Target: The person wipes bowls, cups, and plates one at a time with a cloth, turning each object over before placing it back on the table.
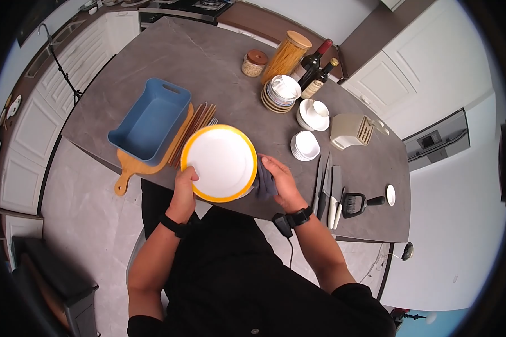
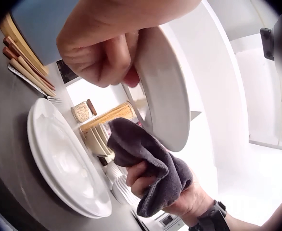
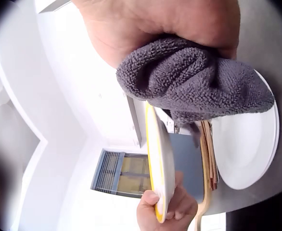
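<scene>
My left hand [image 1: 183,192] grips the near left edge of a white plate with a yellow rim [image 1: 219,163], its thumb on the upper face. The plate is raised over the table's front edge. In my right hand [image 1: 285,186] is a bunched dark grey cloth [image 3: 194,82], which lies right at the plate's right edge. Beneath the raised plate, stacked white plates [image 2: 66,159] rest on the table; the head view mostly hides them. The left wrist view shows the raised plate's pale underside and my right fingers curled into the cloth.
Left: a blue baking dish [image 1: 152,121] on a wooden board [image 1: 130,167], with chopsticks [image 1: 192,129] alongside. Right: white bowls [image 1: 305,146], several knives [image 1: 327,188], a black-handled tool [image 1: 354,205] and a beige knife block [image 1: 348,131]. Farther back stand a pasta jar [image 1: 287,56] and two bottles [image 1: 319,73].
</scene>
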The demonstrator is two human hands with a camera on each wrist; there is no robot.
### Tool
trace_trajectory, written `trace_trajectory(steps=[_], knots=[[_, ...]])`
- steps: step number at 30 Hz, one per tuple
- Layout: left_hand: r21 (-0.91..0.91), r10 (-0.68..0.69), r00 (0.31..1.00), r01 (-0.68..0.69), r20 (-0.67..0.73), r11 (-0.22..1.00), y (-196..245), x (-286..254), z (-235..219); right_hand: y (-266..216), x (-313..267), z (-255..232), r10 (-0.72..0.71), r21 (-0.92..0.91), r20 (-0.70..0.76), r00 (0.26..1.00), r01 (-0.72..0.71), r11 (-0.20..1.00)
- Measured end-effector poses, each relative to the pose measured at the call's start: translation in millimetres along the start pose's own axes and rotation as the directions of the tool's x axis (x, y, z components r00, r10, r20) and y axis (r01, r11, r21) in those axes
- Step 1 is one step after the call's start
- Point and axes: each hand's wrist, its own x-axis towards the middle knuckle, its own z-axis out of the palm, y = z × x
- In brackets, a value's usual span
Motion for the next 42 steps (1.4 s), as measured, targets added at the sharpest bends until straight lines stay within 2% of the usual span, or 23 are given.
trace_trajectory(steps=[1,3,4,5,7,10,12,15,16,17,20,21,24,25,28,29,32,34,36,38,40,41,42], knots=[[-0.051,0.056,0.997,-0.059,-0.06,0.997,6,-3,12,6,-1,0,0.006,-0.005,-0.006,1.0,-0.006,1.0],[-0.14,0.152,0.97,-0.18,-0.188,0.974,12,-9,42,16,-6,5,0.093,0.183,0.012,0.996,-0.094,0.979],[-0.107,0.157,0.969,-0.18,-0.192,0.978,6,-9,47,18,-8,13,0.134,0.275,0.028,0.991,-0.137,0.952],[-0.073,0.163,0.967,-0.18,-0.197,0.981,-4,-9,48,18,-12,25,0.094,0.32,0.075,0.993,-0.114,0.941],[-0.02,0.153,0.97,-0.16,-0.19,0.987,-22,-10,50,25,-16,43,0.099,0.33,0.06,0.993,-0.113,0.937],[-0.088,0.148,0.96,-0.173,-0.237,0.981,-30,-17,58,33,-20,50,0.097,0.302,0.108,0.989,-0.126,0.945],[-0.066,0.136,0.971,-0.152,-0.198,0.986,-32,-17,52,36,-18,47,0.101,0.214,0.13,0.986,-0.127,0.969],[0.04,0.113,0.985,-0.108,-0.128,0.993,-23,-19,35,23,-22,43,0.184,0.277,0.088,0.979,-0.201,0.94],[0.09,0.101,0.99,-0.093,-0.097,0.992,-13,-20,30,17,-22,37,0.155,0.221,0.094,0.984,-0.172,0.96],[0.12,0.032,0.999,-0.037,0.039,0.992,3,-17,21,11,-23,28,0.128,0.166,0.099,0.987,-0.143,0.976],[0.422,-0.201,0.948,0.082,0.245,0.903,40,-14,8,-4,-29,18,0.1,0.067,0.139,0.985,-0.11,0.992],[0.562,-0.282,0.943,0.14,0.174,0.815,51,-14,9,-3,-31,13,0.108,0.049,0.172,0.979,-0.118,0.992],[0.811,-0.472,0.845,0.083,0.251,0.58,69,-5,22,0,-35,10,0.168,-0.02,0.227,0.959,-0.168,0.986],[0.783,-0.505,0.822,0.122,0.265,0.61,62,5,19,-1,-38,15,0.198,-0.01,0.235,0.952,-0.202,0.979],[0.673,-0.451,0.873,0.22,0.188,0.706,71,-1,29,5,-40,18,0.211,0.027,0.212,0.954,-0.222,0.975],[0.608,-0.46,0.81,0.168,0.363,0.776,66,10,21,9,-37,16,0.191,0.041,0.187,0.964,-0.202,0.979],[0.331,-0.225,0.942,0.135,0.249,0.934,63,-16,35,16,-30,18,0.079,0.065,0.031,0.996,-0.08,0.995],[0.33,-0.205,0.963,0.139,0.175,0.934,43,-25,28,9,-24,24,0.028,0.133,-0.107,0.994,-0.014,0.991],[0.166,-0.157,0.961,0.12,0.228,0.979,2,-23,15,6,-19,34,-0.022,0.183,-0.138,0.99,0.048,0.982],[0.053,-0.102,0.995,0.102,-0.01,0.993,-14,-29,39,19,-9,47,-0.071,0.173,-0.164,0.984,0.099,0.98],[0.037,-0.049,0.949,0.064,-0.31,0.997,-3,-35,66,34,-9,65,-0.083,0.225,-0.133,0.988,0.112,0.968],[-0.133,0.041,0.958,-0.081,-0.283,0.988,0,-34,70,34,-11,71,-0.086,0.236,-0.108,0.99,0.109,0.966],[-0.069,0.067,0.969,-0.086,-0.236,0.994,0,-31,64,34,-12,75,-0.088,0.248,-0.08,0.993,0.105,0.963]])
